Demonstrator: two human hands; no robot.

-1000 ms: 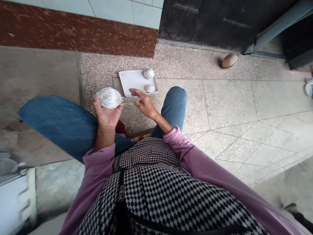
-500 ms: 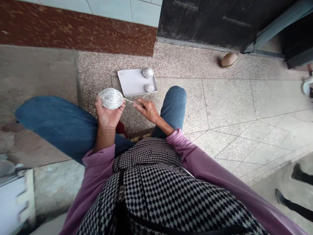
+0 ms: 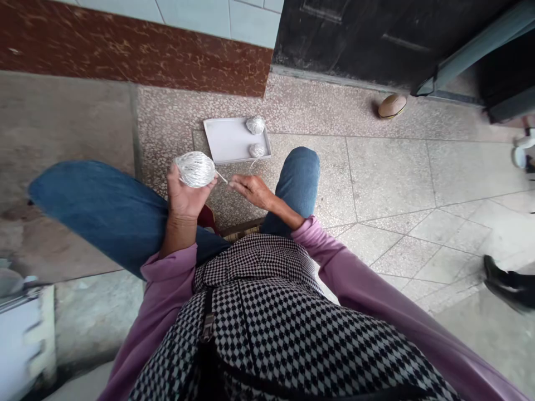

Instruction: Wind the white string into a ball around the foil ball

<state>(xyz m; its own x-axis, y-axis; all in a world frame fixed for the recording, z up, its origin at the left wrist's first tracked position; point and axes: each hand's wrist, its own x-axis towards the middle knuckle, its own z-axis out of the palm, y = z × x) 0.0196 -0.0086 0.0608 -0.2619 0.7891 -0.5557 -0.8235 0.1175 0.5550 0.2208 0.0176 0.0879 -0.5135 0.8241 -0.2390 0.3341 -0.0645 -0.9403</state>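
Ball: silvery thread ball [image 3: 195, 169] sits centre-left of frame, above my knees.
Left hand: my left hand [image 3: 186, 195] cups the ball from below, fingers [image 3: 172, 175] curled round it.
Right hand: my right hand [image 3: 251, 189] pinches the loose thread end [image 3: 221, 177] running off the ball, fingertips closed on it.
Tray: white tray [image 3: 228, 142] on the floor, upper centre, holding two smaller balls [image 3: 255, 125].
Far right: someone's dark shoe [image 3: 507, 284].
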